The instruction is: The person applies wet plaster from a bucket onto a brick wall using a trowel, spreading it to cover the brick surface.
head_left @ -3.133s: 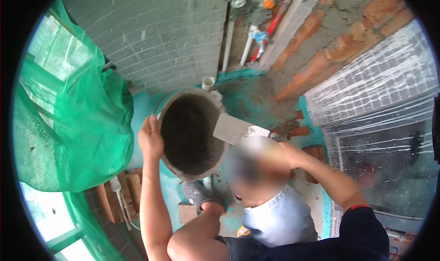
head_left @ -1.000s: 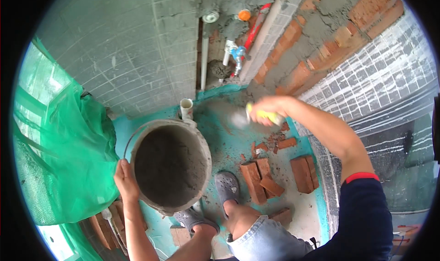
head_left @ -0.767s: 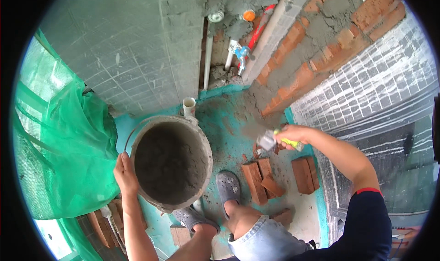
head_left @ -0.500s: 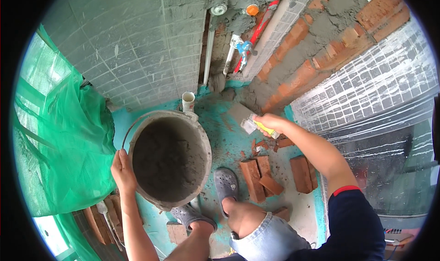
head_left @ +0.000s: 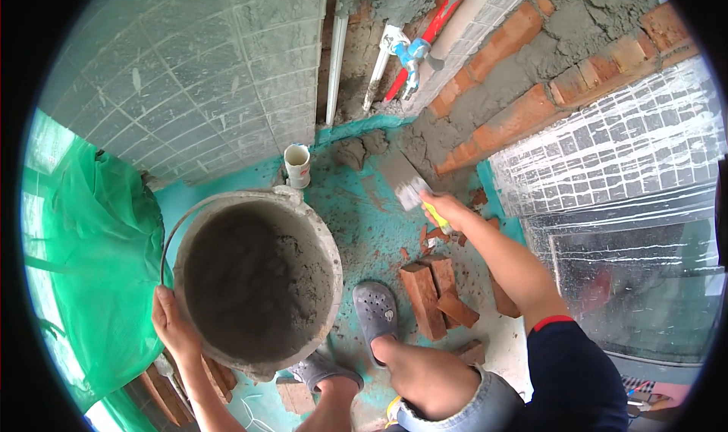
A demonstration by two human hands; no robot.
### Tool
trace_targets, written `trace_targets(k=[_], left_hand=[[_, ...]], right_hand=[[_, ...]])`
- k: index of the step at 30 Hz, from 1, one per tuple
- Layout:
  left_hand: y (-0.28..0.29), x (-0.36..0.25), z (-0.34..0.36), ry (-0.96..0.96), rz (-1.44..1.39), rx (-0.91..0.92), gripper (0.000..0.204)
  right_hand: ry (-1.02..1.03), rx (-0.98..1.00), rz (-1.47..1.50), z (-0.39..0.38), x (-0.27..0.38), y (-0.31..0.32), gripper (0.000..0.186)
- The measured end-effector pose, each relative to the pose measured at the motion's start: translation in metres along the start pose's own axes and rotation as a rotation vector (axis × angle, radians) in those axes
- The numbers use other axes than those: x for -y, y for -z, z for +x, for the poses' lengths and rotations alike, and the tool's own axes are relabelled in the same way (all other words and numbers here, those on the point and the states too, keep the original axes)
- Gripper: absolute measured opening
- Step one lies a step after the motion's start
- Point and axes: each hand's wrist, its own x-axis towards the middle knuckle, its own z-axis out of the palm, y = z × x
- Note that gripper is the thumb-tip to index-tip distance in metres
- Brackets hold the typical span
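My left hand (head_left: 176, 324) is closed on the thin wire handle of a large mortar-crusted bucket (head_left: 334, 269), at the bucket's left side. Grey wet mortar (head_left: 250, 280) lies inside it. My right hand (head_left: 446, 210) grips the yellow handle of a trowel (head_left: 400, 175). The trowel's flat blade points up and left, close to the foot of the brick wall, with mortar smeared on it. Just beyond the blade, lumps of mortar (head_left: 356, 151) sit on the floor by the wall corner.
A white pipe stub (head_left: 297, 166) stands up behind the bucket. Loose red bricks (head_left: 425, 299) lie right of my clog (head_left: 375, 311). A low brick wall (head_left: 523, 121) topped with mortar runs along the right. Green netting (head_left: 98, 257) hangs at left; a blue valve (head_left: 413, 53) sits in the wall recess.
The bucket and my left hand appear further left and lower in the view, which has shifted. My right hand still holds the trowel, its blade now nearer the wall corner's mortar.
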Motion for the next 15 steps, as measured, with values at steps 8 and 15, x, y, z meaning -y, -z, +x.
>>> trace_targets(k=[8, 15], left_hand=[[-0.011, -0.009, -0.005, -0.011, 0.05, 0.013, 0.039], [-0.012, -0.011, 0.004, 0.009, -0.021, 0.006, 0.037]], right_hand=[[0.131, -0.264, 0.28, 0.045, -0.009, -0.077, 0.046], [0.294, -0.008, 0.167, -0.054, -0.008, -0.03, 0.043]])
